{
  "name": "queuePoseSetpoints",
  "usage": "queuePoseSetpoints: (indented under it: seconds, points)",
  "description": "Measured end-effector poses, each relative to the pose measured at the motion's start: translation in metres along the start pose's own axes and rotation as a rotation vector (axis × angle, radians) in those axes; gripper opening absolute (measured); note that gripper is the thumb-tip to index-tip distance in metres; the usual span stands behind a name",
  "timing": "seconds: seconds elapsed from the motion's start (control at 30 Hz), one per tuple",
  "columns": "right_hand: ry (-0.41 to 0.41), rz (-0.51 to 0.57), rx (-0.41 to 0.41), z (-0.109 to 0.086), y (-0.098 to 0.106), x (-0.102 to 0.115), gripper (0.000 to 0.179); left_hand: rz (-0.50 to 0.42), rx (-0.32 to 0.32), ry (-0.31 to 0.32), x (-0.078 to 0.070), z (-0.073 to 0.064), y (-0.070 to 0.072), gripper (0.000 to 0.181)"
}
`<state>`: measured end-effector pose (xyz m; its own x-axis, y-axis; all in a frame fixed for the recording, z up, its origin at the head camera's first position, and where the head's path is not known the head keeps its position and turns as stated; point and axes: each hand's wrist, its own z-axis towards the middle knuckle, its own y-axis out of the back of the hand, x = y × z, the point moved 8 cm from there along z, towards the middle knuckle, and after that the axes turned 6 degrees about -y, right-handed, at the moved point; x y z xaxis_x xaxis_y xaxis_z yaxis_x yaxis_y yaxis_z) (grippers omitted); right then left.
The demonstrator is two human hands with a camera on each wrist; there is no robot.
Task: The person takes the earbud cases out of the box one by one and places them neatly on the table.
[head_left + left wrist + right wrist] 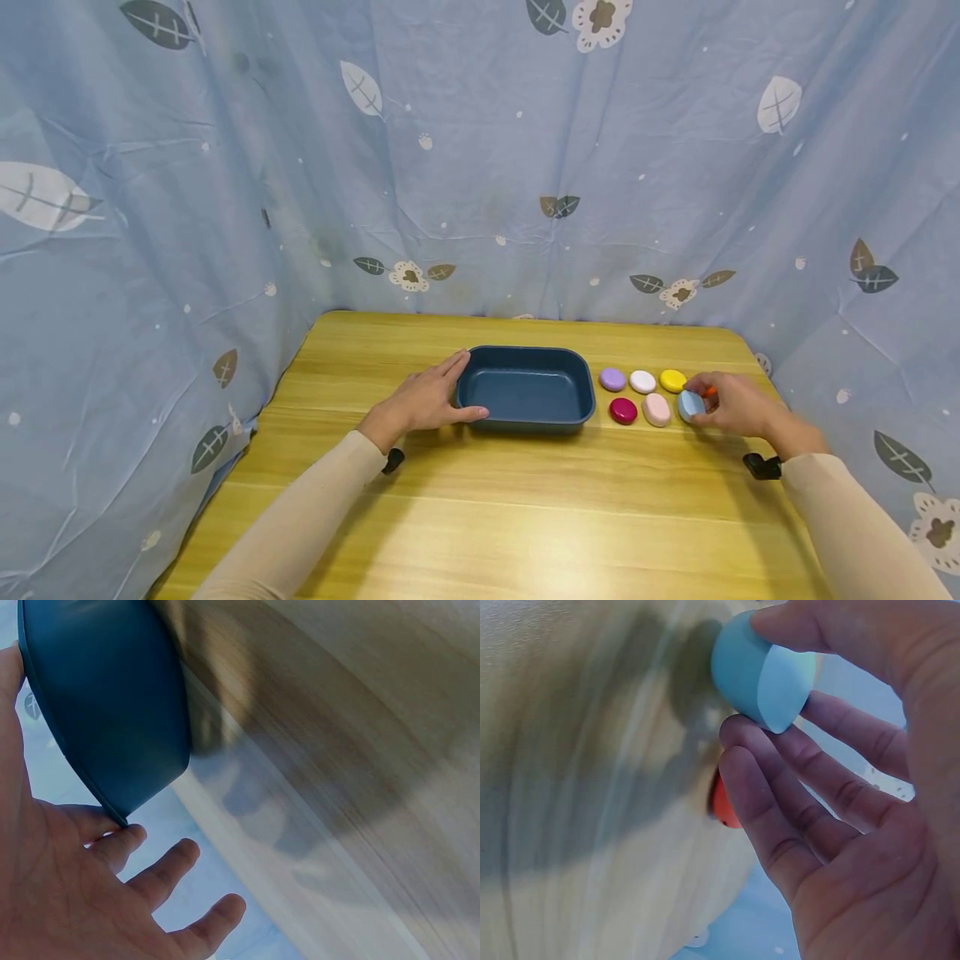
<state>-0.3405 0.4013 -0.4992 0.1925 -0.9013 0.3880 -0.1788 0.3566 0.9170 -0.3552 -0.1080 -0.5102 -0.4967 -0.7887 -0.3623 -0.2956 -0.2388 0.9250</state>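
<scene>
A dark blue rectangular dish (527, 392) stands on the table. My left hand (426, 398) holds it at the left end, thumb at the near corner and fingers at the far corner; the left wrist view shows fingertips against the dish's rim (66, 757). Between thumb and fingers, my right hand (731, 406) pinches a light blue rounded piece (691, 406) with one flat face (786, 682). An orange-red piece (724, 802) lies on the table beside those fingers, partly hidden by them.
Between dish and right hand lie small rounded pieces: purple (612, 380), white (642, 382), yellow (672, 381), crimson (623, 411) and pale pink (656, 410). Blue patterned curtains (480, 167) hang behind and beside the wooden table (525, 508).
</scene>
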Motion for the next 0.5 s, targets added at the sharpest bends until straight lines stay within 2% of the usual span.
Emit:
queuePoseSetpoints:
  seconds: [0.5]
  points:
    - [0.057, -0.039, -0.036, -0.0037, -0.007, 0.0024, 0.046, 0.005, -0.014, -0.008, 0.0016, -0.0021, -0.0009, 0.122]
